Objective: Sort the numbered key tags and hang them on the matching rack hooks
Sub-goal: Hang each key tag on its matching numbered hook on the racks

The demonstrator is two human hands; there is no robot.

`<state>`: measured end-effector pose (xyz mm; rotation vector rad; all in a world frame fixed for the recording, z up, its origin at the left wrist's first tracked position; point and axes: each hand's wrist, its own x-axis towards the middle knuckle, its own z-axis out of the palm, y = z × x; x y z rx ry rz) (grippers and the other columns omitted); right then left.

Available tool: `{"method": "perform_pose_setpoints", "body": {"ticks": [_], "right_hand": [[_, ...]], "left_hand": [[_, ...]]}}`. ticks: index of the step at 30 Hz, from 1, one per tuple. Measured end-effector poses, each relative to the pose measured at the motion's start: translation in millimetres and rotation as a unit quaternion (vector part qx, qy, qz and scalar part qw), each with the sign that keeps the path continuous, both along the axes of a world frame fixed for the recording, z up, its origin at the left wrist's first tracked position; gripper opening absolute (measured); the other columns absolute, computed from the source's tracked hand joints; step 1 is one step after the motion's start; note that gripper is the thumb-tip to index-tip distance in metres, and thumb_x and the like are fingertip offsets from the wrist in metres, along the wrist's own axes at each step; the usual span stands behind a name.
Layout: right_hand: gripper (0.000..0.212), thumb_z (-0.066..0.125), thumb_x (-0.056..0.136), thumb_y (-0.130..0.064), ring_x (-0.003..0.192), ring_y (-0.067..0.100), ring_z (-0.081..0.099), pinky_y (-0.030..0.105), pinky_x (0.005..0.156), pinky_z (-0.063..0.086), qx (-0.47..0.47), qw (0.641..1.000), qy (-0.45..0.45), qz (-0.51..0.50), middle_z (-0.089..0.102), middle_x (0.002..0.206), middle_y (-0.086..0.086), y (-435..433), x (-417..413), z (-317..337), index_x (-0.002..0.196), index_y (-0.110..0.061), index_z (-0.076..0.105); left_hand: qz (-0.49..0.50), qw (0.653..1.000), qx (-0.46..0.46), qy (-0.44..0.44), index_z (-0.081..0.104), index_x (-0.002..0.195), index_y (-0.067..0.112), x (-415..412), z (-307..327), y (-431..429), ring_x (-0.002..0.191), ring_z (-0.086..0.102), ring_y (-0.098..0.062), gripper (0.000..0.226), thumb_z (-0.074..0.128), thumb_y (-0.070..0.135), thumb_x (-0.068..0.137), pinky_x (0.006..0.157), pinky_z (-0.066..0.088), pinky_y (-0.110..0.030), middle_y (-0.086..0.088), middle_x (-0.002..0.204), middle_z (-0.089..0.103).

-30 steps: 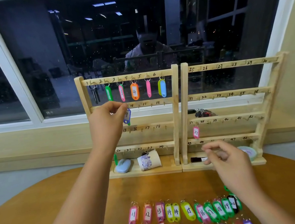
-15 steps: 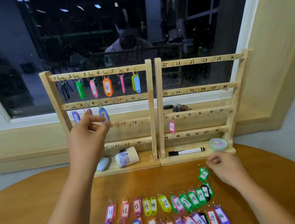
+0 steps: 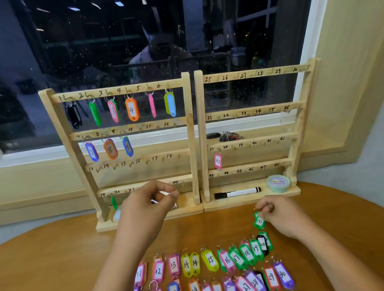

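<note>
Tag 9 (image 3: 127, 146), blue, now hangs from its hook on the second rail (image 3: 173, 122) of the left rack (image 3: 193, 145), beside tag 7 (image 3: 92, 152) and tag 8 (image 3: 110, 149). A moment ago the left hand (image 3: 145, 209) was still up at that rail fitting it. That hand has since let go and dropped in front of the rack's bottom shelf, fingers loosely curled and, as far as can be seen, holding nothing. The right hand (image 3: 284, 216) has meanwhile lifted the green tag 10 (image 3: 259, 221) off the table (image 3: 44, 272), thumb and forefinger pinched on its ring so that the tag dangles just above the sorted rows. So numbers one to nine look done, and the next free hook on the second rail, marked 10, is probably where this tag goes, either passed to the left hand or carried across directly.
</note>
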<state>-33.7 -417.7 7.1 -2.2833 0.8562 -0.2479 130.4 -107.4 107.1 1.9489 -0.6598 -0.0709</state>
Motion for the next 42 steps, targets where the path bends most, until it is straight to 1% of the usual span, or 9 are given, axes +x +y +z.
{"method": "perform_pose_setpoints", "body": {"ticks": [4,8,15,19,27,31,34,37,42], "right_hand": [[0.019,0.077,0.096,-0.017,0.093,0.005,0.069,0.030,0.087,0.055,0.010,0.999,-0.033,-0.010,0.078,0.095,-0.007,2,1,1,0.104,-0.034,0.076],[0.023,0.079,0.096,-0.018,0.080,0.005,0.069,0.030,0.087,0.055,0.019,0.999,-0.032,0.014,0.064,0.065,-0.013,6,1,2,0.111,-0.035,0.076],[0.013,0.075,0.098,-0.019,0.083,0.005,0.064,0.021,0.068,0.043,-0.012,0.999,-0.034,0.008,0.071,0.082,-0.009,17,4,6,0.091,-0.029,0.078],[0.017,0.071,0.101,-0.019,0.086,0.008,0.065,0.023,0.071,0.045,-0.015,0.999,-0.052,0.007,0.071,0.085,-0.007,23,4,11,0.089,-0.029,0.075],[0.008,0.078,0.096,-0.026,0.089,0.002,0.066,0.026,0.082,0.054,0.063,0.974,-0.211,0.051,0.076,0.092,-0.017,58,5,58,0.094,-0.034,0.079],[0.007,0.077,0.096,-0.024,0.089,0.007,0.069,0.020,0.081,0.056,0.101,0.959,-0.246,0.101,0.077,0.093,-0.010,91,3,83,0.097,-0.030,0.080],[0.009,0.077,0.096,-0.019,0.083,0.014,0.069,0.021,0.073,0.054,0.132,0.945,-0.268,0.134,0.077,0.089,-0.003,108,4,89,0.096,-0.027,0.081],[0.008,0.077,0.097,-0.015,0.076,0.007,0.065,0.015,0.068,0.048,0.162,0.931,-0.288,0.153,0.076,0.084,-0.001,119,5,90,0.096,-0.022,0.081],[0.007,0.076,0.096,-0.013,0.074,0.013,0.066,0.016,0.067,0.048,0.176,0.921,-0.315,0.148,0.076,0.084,0.006,123,6,92,0.099,-0.018,0.080]], "left_hand": [[-0.003,1.000,-0.009,0.008,0.078,0.092,0.033,0,3,1,0.069,0.065,-0.022,0.006,0.076,0.039,0.096,0.072,0.054,-0.042,0.006,0.074,0.073],[-0.007,1.000,-0.015,0.015,0.078,0.095,0.037,0,3,2,0.063,0.059,-0.011,0.006,0.075,0.041,0.097,0.075,0.058,-0.048,0.003,0.078,0.074],[-0.015,1.000,-0.013,0.010,0.078,0.092,0.032,-5,4,-1,0.062,0.058,-0.010,0.009,0.075,0.039,0.098,0.073,0.057,-0.045,0.005,0.076,0.075],[-0.016,1.000,-0.008,0.006,0.077,0.091,0.034,-8,2,-4,0.063,0.061,-0.011,0.009,0.075,0.039,0.097,0.067,0.052,-0.037,0.005,0.077,0.073],[-0.045,0.999,-0.005,0.002,0.076,0.093,0.035,-19,3,-10,0.076,0.066,-0.009,0.004,0.077,0.038,0.096,0.072,0.054,-0.031,0.012,0.082,0.074],[-0.082,0.997,0.002,-0.005,0.076,0.099,0.036,-30,4,-18,0.082,0.067,0.000,0.006,0.079,0.032,0.095,0.071,0.049,-0.013,0.020,0.090,0.076],[-0.120,0.993,0.019,-0.012,0.077,0.107,0.037,-35,1,-25,0.094,0.070,0.004,0.015,0.082,0.034,0.093,0.083,0.054,-0.019,0.023,0.100,0.077],[-0.152,0.988,0.021,-0.005,0.078,0.108,0.035,-38,0,-27,0.099,0.071,0.002,0.017,0.082,0.028,0.093,0.083,0.054,-0.019,0.020,0.101,0.078],[-0.147,0.988,-0.029,0.043,0.080,0.099,0.025,-39,0,-26,0.086,0.072,-0.005,0.008,0.081,0.019,0.094,0.078,0.052,-0.017,0.006,0.092,0.080]]}}
